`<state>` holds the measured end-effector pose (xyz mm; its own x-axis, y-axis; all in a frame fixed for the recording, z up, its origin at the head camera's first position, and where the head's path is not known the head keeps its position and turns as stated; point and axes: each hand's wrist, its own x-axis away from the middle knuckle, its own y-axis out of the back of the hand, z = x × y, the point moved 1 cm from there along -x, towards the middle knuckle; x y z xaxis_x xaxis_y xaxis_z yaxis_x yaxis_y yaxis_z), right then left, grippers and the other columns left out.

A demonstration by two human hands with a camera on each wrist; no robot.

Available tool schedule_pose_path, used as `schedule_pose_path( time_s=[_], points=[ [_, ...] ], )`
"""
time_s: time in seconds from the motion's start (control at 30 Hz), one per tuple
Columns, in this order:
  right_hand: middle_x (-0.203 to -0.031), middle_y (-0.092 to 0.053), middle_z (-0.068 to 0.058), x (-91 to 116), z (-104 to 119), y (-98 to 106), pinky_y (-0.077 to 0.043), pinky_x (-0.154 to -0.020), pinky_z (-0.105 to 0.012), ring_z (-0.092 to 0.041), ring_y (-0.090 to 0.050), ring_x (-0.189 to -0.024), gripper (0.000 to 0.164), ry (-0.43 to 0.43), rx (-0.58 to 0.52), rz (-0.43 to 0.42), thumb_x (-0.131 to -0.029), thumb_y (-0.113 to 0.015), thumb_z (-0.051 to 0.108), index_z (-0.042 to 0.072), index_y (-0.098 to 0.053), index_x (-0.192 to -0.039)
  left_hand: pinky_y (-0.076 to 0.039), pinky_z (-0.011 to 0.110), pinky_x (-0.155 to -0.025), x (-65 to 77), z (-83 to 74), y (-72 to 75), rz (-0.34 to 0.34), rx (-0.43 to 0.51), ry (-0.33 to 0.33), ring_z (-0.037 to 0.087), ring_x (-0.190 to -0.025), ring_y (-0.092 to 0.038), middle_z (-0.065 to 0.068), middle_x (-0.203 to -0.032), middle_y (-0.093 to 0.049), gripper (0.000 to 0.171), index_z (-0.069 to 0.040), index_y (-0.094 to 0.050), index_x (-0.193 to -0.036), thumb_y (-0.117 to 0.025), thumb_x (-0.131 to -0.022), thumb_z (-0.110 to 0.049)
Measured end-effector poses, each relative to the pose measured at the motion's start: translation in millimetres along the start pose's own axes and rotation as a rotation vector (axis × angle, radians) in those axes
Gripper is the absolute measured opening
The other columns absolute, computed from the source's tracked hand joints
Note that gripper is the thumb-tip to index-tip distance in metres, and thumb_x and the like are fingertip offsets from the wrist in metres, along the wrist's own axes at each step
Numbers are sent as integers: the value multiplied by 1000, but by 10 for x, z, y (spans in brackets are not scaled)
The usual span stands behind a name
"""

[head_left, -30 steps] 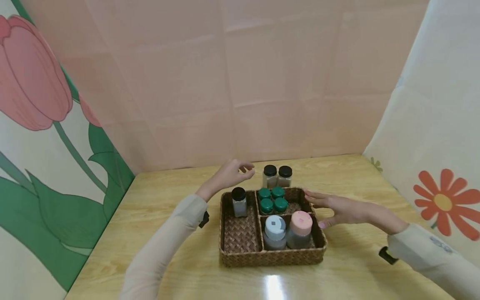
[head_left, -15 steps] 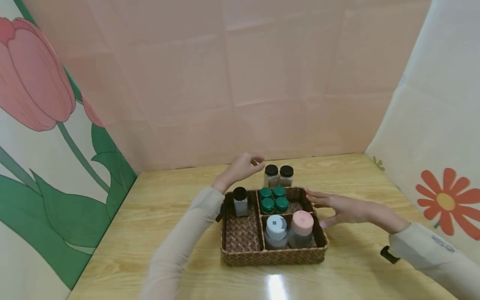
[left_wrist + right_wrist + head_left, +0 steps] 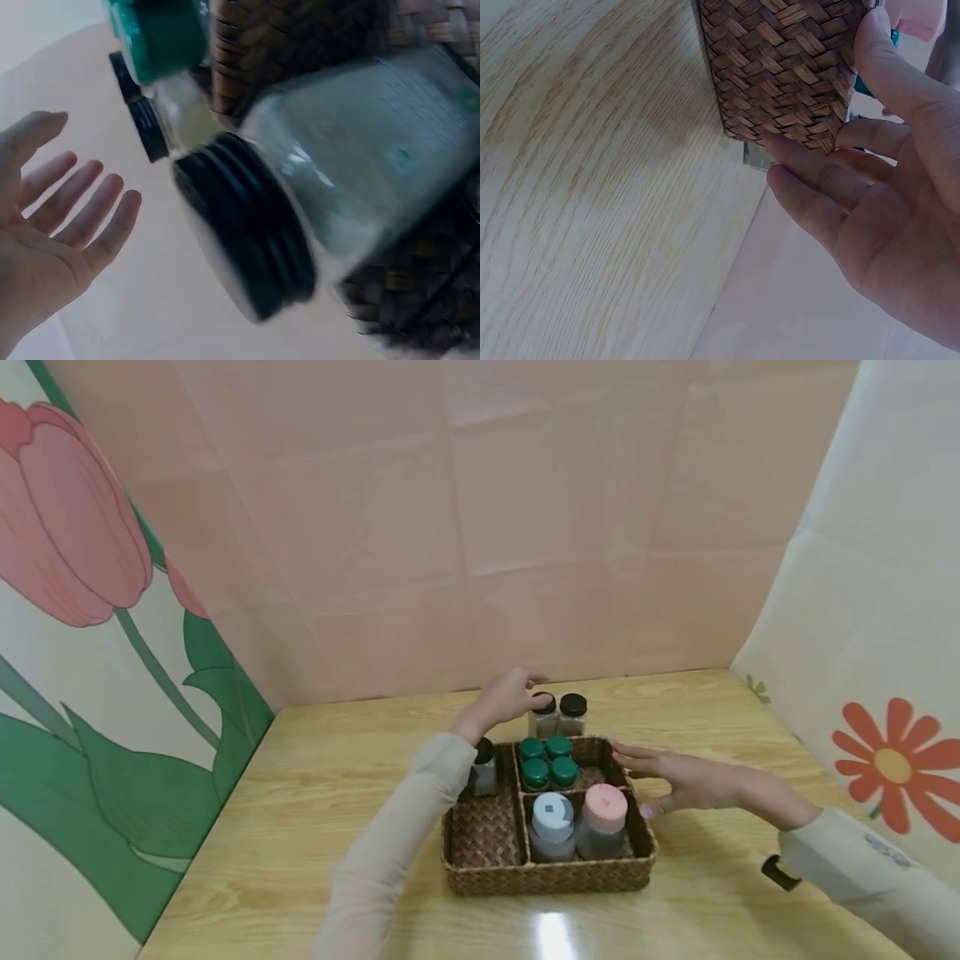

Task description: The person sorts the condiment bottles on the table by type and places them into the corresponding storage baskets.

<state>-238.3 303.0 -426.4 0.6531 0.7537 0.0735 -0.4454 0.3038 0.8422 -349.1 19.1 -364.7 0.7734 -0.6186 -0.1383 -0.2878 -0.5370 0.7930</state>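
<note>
In the head view my left hand reaches over the back left of a woven basket, by two black-capped jars behind it. Its thumb overlaps the left jar's cap; contact cannot be told. The left wrist view shows loosely spread fingers holding nothing. Under that wrist, another black-capped jar, partly hidden in the head view, stands in the basket's left compartment. My right hand touches the basket's right side near the back corner. In the right wrist view its thumb meets the rim, and the fingers lie against the outer wall.
Several green-capped jars fill part of the back right compartment. A white-capped jar and a pink-capped jar stand in the front right one. The wooden table meets a pink cloth backdrop.
My left hand has moved right, toward the left one of the two jars behind the basket, and its forearm now crosses the basket's left compartment. The right hand stays at the basket's side.
</note>
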Motion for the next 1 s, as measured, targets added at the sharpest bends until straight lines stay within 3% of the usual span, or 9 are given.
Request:
schedule_pose_path(
  time_s=[0.23, 0.4, 0.47, 0.63, 0.7, 0.87, 1.0],
  points=[
    [-158, -13, -33, 9, -1, 0, -43, -105, -49, -45, -49, -127, 93, 4, 10, -1, -89, -68, 45, -14, -27, -149, -52, 34, -95, -64, -66, -51, 11, -22, 4, 31, -129, -51, 11, -141, -56, 47, -3, -54, -141, -63, -100, -23],
    [-158, -12, -33, 2, -6, 1, -43, -105, -47, -45, -48, -127, 93, 10, -1, -8, -90, -68, 44, -14, -26, -149, -51, 35, -95, -97, -68, -96, 6, -55, 11, 28, -117, -60, 15, -140, -55, 47, 0, -53, -141, -64, -98, -17],
    [-157, -12, -34, -2, -4, -4, -43, -105, -45, -45, -49, -127, 92, 22, -2, -13, -90, -68, 42, -14, -26, -149, -52, 34, -94, -107, -61, -113, 2, -79, 27, 24, -104, -66, 16, -139, -56, 46, -1, -55, -140, -65, -97, -16],
    [-157, -12, -33, -10, 7, -18, -43, -105, -45, -44, -49, -127, 90, 26, 6, -15, -91, -68, 41, -13, -26, -150, -53, 34, -92, -121, -47, -147, -22, -79, 112, 23, -102, -67, 15, -137, -57, 43, -2, -59, -136, -68, -96, -15],
    [-158, -12, -32, -16, 13, -20, -42, -106, -47, -44, -49, -128, 91, 19, 5, -16, -91, -68, 41, -13, -26, -150, -54, 33, -88, -126, -41, -156, -41, -78, 149, 21, -104, -65, 15, -136, -58, 42, -2, -60, -134, -69, -96, -16],
    [-158, -12, -33, -31, 35, -15, -41, -106, -50, -44, -49, -127, 90, 19, -1, -22, -91, -69, 40, -14, -27, -149, -45, 27, -61, -147, -4, -193, -51, -94, 178, 18, -71, -55, 17, -123, -65, 40, 1, -65, -125, -74, -91, -18],
    [-156, -13, -35, -27, 56, -11, -42, -105, -51, -45, -50, -126, 90, 30, 6, -24, -91, -69, 39, -16, -27, -148, -44, 26, -61, -170, 26, -257, -42, -115, 156, 19, -76, -57, 16, -120, -66, 41, 2, -66, -123, -77, -89, -18]
  ],
)
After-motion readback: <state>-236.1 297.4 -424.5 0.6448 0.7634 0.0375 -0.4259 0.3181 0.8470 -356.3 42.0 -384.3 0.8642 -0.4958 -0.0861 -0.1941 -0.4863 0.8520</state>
